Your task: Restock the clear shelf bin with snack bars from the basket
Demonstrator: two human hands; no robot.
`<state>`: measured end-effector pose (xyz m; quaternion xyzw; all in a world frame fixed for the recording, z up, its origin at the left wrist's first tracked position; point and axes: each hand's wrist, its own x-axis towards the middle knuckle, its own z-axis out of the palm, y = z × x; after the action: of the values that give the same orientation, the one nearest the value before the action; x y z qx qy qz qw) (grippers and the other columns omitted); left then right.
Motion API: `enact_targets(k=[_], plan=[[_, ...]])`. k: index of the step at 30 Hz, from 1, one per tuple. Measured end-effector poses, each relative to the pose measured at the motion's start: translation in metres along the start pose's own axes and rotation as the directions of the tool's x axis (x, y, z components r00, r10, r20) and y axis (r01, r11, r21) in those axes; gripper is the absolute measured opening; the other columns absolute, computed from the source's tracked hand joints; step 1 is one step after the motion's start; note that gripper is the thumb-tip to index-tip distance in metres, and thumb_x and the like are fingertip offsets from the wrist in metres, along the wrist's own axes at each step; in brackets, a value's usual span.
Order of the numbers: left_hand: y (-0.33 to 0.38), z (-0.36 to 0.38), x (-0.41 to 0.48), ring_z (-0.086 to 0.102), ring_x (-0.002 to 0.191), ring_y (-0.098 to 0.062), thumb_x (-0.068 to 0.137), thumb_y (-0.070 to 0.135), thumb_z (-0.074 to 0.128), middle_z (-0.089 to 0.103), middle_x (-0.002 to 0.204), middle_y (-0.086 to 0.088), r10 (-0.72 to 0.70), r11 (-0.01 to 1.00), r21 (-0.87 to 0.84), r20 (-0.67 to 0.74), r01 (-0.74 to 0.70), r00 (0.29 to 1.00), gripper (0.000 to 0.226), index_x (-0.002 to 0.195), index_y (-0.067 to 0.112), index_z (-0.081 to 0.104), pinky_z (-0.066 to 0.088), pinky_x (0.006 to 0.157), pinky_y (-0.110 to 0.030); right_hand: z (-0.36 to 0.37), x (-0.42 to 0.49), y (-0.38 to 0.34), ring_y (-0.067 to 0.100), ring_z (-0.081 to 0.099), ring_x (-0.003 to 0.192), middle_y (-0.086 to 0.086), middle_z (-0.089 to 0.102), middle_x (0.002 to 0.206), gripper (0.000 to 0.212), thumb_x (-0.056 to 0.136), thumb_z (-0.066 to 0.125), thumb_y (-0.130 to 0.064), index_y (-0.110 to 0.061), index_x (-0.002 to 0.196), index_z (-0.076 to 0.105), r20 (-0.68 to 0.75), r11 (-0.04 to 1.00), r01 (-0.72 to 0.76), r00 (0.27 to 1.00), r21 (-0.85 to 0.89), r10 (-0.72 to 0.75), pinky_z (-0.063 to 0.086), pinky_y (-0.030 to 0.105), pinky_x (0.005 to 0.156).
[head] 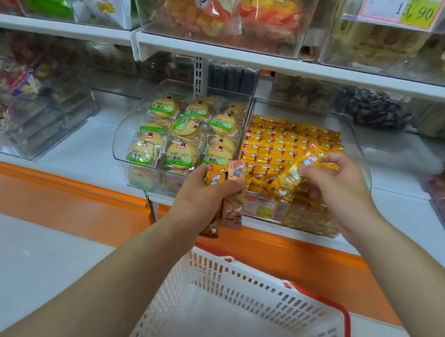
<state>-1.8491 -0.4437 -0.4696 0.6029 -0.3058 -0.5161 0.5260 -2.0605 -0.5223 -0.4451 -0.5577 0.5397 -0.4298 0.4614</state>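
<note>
Gripping a bunch of yellow and pink wrapped snack bars in left hand, at front of clear plastic shelf bin. Pinching one yellow bar in right hand over bin's packed rows. Below, white slatted plastic basket.

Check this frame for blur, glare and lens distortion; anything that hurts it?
Head view: even light, faint shadows; the right hand and the yellow bar it pinches are motion-smeared; the left hand and its snack bars are sharp; the shelf edge bows from the wide lens; the far-left bin is soft.
</note>
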Motion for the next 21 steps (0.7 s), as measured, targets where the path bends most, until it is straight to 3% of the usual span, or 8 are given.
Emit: enact_targets(k=[3,6,11,13,16,19,21], plan=[[0.001,0.001,0.000,0.079,0.082,-0.026,0.083,0.034,0.083,0.070,0.123,-0.013,-0.003,1.000,-0.006,0.002,0.003,1.000,0.077,0.149,0.021,0.045,0.065,0.072,-0.050,0.002,0.017,0.014,0.002,0.070,0.073,-0.008,0.074,0.084,0.046,0.080,0.079,-0.040,-0.026,0.115,0.052,-0.020,0.991,0.037,0.999,-0.131,-0.040,0.044,0.027,0.067],[0.004,-0.003,0.000,0.079,0.078,-0.025,0.084,0.032,0.082,0.077,0.107,-0.009,0.001,1.000,-0.001,-0.007,-0.001,1.000,0.062,0.138,0.022,0.054,0.064,0.062,-0.042,0.002,0.028,0.027,-0.006,0.065,0.082,-0.015,0.075,0.084,0.046,0.082,0.077,-0.046,-0.027,0.114,0.049,0.025,0.966,0.110,0.994,-0.234,-0.107,0.041,0.023,0.071],[0.007,-0.011,0.000,0.079,0.077,-0.026,0.087,0.023,0.080,0.080,0.091,-0.006,0.013,1.000,-0.011,0.010,-0.012,1.000,0.033,0.116,0.019,0.065,0.060,0.054,-0.035,0.001,0.034,0.022,-0.002,0.061,0.079,-0.024,0.062,0.088,0.051,0.083,0.076,-0.046,-0.036,0.117,0.040,0.055,0.835,0.314,0.944,-0.452,-0.325,0.044,0.022,0.062],[0.006,-0.013,0.002,0.079,0.076,-0.026,0.088,0.020,0.079,0.080,0.089,-0.006,0.013,1.000,0.003,0.001,-0.013,1.000,0.025,0.110,0.020,0.067,0.060,0.054,-0.034,0.001,0.033,0.019,0.002,0.063,0.077,-0.023,0.061,0.088,0.049,0.082,0.077,-0.045,-0.037,0.116,0.042,0.094,0.769,0.381,0.916,-0.514,-0.391,0.050,0.029,0.062],[0.003,-0.014,0.005,0.079,0.078,-0.026,0.088,0.019,0.079,0.080,0.089,-0.005,0.017,1.000,0.020,-0.004,-0.017,1.000,0.023,0.108,0.021,0.068,0.061,0.057,-0.034,0.002,0.029,0.015,0.008,0.064,0.074,-0.016,0.066,0.084,0.046,0.080,0.078,-0.044,-0.043,0.108,0.041,0.157,0.717,0.484,0.866,-0.501,-0.475,0.052,0.033,0.063],[0.002,-0.013,0.006,0.079,0.077,-0.025,0.086,0.020,0.080,0.080,0.088,-0.005,0.023,0.999,0.031,-0.010,-0.022,1.000,0.025,0.108,0.020,0.068,0.060,0.056,-0.034,0.003,0.026,0.014,-0.001,0.061,0.075,-0.027,0.065,0.084,0.046,0.079,0.078,-0.045,-0.046,0.106,0.040,0.210,0.729,0.504,0.862,-0.463,-0.462,0.042,0.017,0.056],[0.001,-0.012,0.006,0.079,0.077,-0.026,0.086,0.020,0.080,0.080,0.088,-0.005,0.023,0.999,0.036,-0.009,-0.023,1.000,0.026,0.109,0.019,0.068,0.061,0.056,-0.034,0.003,0.026,0.017,-0.006,0.059,0.075,-0.025,0.063,0.079,0.047,0.081,0.077,-0.044,-0.045,0.111,0.041,0.236,0.723,0.476,0.879,-0.501,-0.415,0.038,0.018,0.057]])
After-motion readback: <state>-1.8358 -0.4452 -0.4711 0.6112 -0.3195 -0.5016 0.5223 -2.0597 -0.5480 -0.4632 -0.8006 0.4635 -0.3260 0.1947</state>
